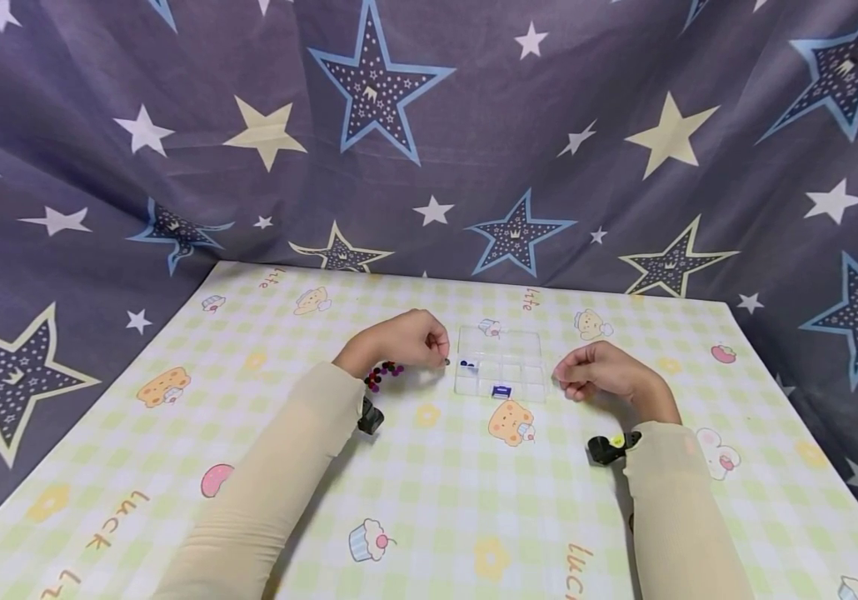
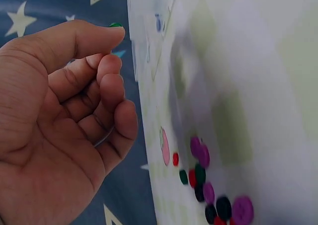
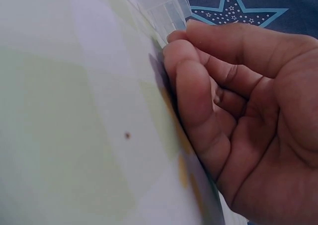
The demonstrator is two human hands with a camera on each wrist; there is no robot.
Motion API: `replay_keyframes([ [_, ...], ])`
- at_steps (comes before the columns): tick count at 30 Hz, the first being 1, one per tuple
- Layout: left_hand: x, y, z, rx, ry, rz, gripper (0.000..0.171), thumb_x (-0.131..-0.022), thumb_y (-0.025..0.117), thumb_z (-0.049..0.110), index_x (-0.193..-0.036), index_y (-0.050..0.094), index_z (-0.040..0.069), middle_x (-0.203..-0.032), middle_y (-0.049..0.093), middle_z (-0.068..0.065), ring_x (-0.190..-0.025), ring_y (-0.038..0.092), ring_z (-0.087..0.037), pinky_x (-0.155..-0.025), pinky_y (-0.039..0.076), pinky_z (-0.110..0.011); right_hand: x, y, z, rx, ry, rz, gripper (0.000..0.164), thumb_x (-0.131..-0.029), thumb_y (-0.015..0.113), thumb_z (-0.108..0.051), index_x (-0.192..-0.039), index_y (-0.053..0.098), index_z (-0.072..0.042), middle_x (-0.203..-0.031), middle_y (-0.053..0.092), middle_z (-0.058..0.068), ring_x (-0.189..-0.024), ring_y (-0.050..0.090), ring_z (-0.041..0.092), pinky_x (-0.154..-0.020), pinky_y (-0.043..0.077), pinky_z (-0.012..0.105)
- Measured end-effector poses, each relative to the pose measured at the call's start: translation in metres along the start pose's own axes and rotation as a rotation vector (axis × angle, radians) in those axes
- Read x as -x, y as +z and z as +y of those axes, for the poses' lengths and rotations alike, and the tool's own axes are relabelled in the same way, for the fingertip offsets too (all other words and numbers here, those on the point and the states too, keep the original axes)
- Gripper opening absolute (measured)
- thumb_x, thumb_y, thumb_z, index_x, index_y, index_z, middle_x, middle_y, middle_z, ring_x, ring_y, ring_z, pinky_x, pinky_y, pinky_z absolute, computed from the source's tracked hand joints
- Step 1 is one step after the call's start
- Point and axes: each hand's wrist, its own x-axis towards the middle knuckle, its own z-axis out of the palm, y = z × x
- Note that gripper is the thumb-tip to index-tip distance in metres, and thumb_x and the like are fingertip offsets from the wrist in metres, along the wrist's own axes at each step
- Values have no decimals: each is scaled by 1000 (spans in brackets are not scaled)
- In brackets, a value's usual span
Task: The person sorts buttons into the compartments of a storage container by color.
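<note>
My left hand [image 1: 406,340] pinches a small green button [image 2: 115,25] between thumb and forefinger, just left of a clear plastic compartment box [image 1: 489,385]. The box lies with its lid [image 1: 521,342] folded back behind it. Several dark blue buttons [image 1: 466,364] sit in its left part. At the box's right edge is my right hand [image 1: 601,372], its fingers curled and the thumb close to the forefinger. Whether those fingertips grip the box's edge cannot be told. Below my left hand lies a loose group of purple, red, black and green buttons [image 2: 200,178].
A light checked cloth [image 1: 429,492] printed with cartoon bears, cupcakes and flowers covers the table. Behind it hangs a dark curtain [image 1: 474,100] with stars. Both wrists carry small black cameras. A blue mark [image 1: 501,392] shows at the box's front.
</note>
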Motion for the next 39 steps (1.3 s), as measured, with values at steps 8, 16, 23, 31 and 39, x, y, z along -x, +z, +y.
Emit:
replay_keyframes([
  [8, -8, 7, 11, -19, 52, -2, 10, -86, 68, 1, -83, 73, 8, -72, 63, 2, -65, 49, -10, -67, 43, -25, 1, 1, -1, 0, 3, 0, 22, -100, 65, -8, -108, 68, 12, -85, 70, 13, -68, 65, 15, -67, 58, 31],
  [16, -14, 12, 10, -13, 77, -16, 8, -87, 73, 4, -84, 74, 10, -76, 67, 2, -69, 55, -10, -68, 47, -24, 1, 1, 0, 0, 4, 4, 22, -100, 64, -8, -107, 68, 12, -83, 70, 13, -67, 64, 15, -66, 57, 30],
  [23, -4, 4, 3, -34, 30, 5, 7, -89, 72, 3, -86, 74, 9, -78, 68, 1, -69, 56, -12, -68, 49, -26, 1, 0, -1, 6, -4, -3, 23, -100, 65, -9, -108, 68, 12, -85, 70, 13, -68, 66, 15, -66, 58, 31],
  [31, 17, -10, -13, -1, -13, -4, 2, -90, 72, 4, -91, 74, 3, -81, 68, -2, -69, 56, -13, -69, 50, -28, -1, -1, 0, 2, -6, -6, 23, -100, 65, -8, -109, 68, 13, -84, 70, 12, -68, 66, 15, -67, 58, 30],
  [39, 35, -22, -34, -17, -69, 11, 5, -92, 73, 5, -87, 74, 8, -76, 66, -1, -65, 51, -12, -66, 46, -28, -1, 0, 1, -11, -1, -7, 23, -100, 65, -9, -109, 68, 12, -86, 71, 13, -68, 66, 15, -67, 58, 31],
])
